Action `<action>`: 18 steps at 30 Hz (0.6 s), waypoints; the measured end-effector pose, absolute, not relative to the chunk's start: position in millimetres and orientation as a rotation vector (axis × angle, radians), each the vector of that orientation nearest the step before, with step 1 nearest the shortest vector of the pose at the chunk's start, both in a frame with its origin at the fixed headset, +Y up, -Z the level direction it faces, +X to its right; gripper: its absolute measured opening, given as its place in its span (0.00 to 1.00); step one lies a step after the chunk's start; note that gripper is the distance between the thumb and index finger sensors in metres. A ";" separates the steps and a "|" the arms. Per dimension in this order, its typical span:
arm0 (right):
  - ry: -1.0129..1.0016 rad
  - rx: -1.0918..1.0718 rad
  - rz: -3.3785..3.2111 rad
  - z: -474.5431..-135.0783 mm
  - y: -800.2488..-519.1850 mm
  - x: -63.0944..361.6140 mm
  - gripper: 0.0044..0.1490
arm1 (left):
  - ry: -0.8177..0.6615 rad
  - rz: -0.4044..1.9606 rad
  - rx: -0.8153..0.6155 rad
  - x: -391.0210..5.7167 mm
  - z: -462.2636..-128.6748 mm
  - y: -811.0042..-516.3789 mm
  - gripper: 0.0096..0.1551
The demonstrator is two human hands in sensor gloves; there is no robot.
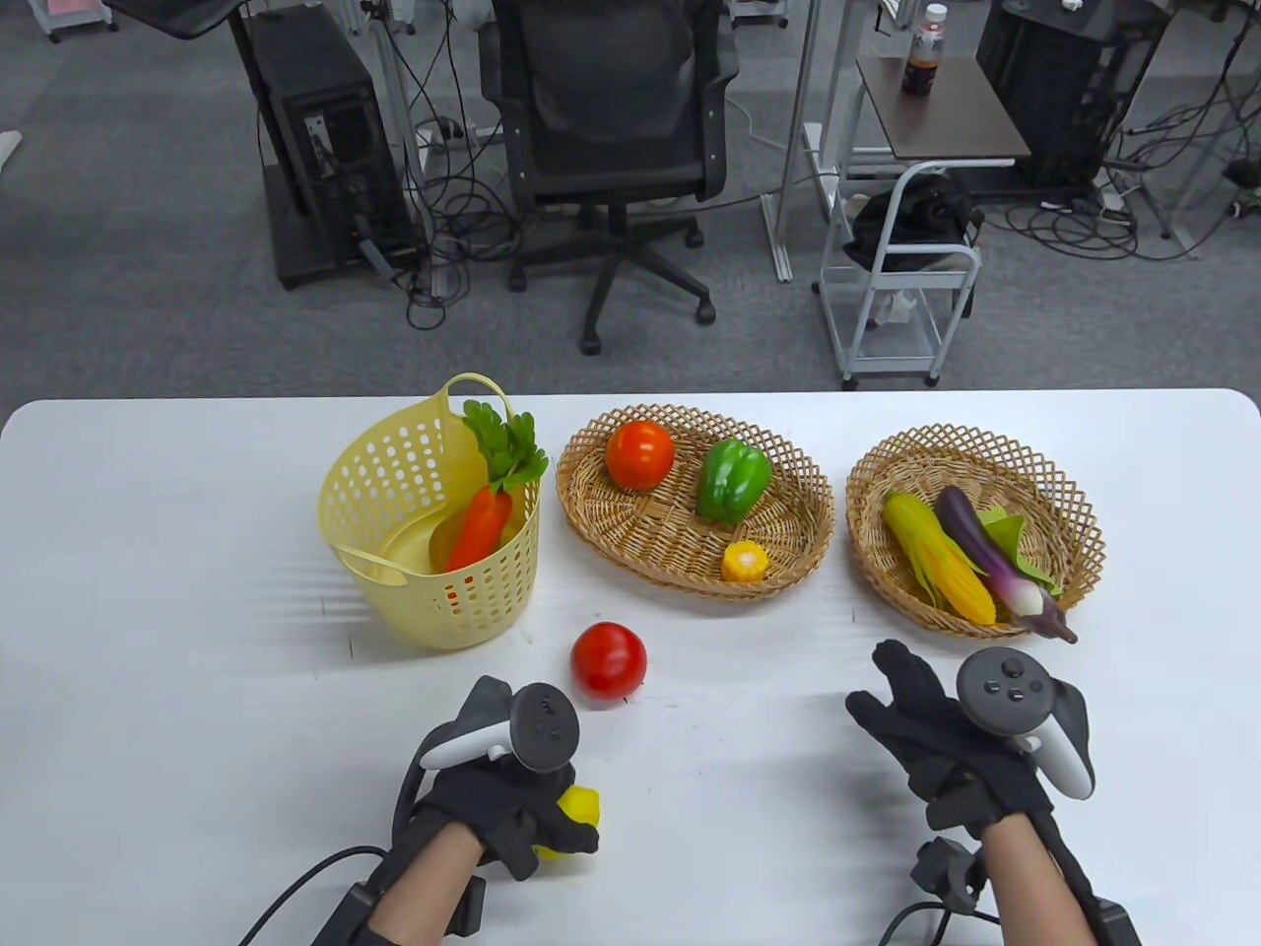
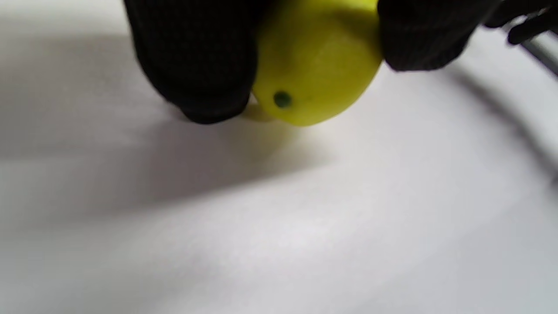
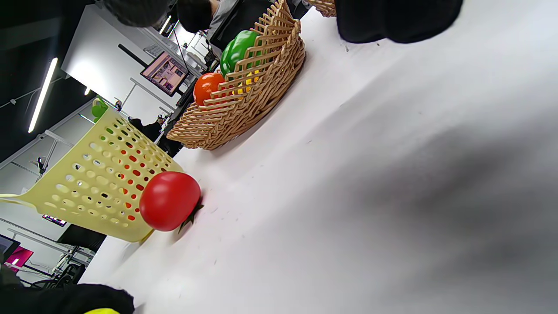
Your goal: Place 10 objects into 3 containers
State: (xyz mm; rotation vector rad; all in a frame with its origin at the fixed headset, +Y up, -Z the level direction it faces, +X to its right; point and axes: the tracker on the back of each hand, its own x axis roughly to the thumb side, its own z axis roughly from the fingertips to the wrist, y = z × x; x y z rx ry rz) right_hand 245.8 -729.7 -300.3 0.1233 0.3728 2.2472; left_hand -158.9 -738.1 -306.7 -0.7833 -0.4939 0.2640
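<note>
Low at the bottom left of the frame: left hand (image 1: pixel 502 798) curled around a yellow fruit (image 1: pixel 576 813), fingers (image 2: pixel 196 65) pinching it just above the white desk (image 1: pixel 197 690). Bottom right: right hand (image 1: pixel 936 749) spread wide, holding nothing, hovering over the desk. Just above the left hand, loose on the desk: red tomato (image 1: pixel 609 662). Farther up, left: yellow plastic basket (image 1: pixel 433 512) with a carrot (image 1: pixel 483 522) leaning inside. Centre: oval wicker basket (image 1: pixel 695 498) with an orange tomato (image 1: pixel 640 454), a green pepper (image 1: pixel 733 480) and a small yellow corn piece (image 1: pixel 745 562). Right: round wicker basket (image 1: pixel 973 527) with a corn cob (image 1: pixel 936 557) beside an eggplant (image 1: pixel 990 557).
</note>
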 end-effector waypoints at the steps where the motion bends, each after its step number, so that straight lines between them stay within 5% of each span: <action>1: 0.374 0.124 2.250 -300.4 -730.0 245.6 0.54 | -0.503 0.298 -0.767 -160.6 -308.1 -734.9 0.53; 8: 0.378 0.115 2.245 -300.5 -730.7 245.9 0.54 | -0.428 0.430 -0.534 -188.3 -326.6 -687.9 0.53; 18: 0.383 0.108 2.239 -300.4 -730.5 247.1 0.55 | -0.213 0.479 0.078 -224.6 -343.9 -622.1 0.55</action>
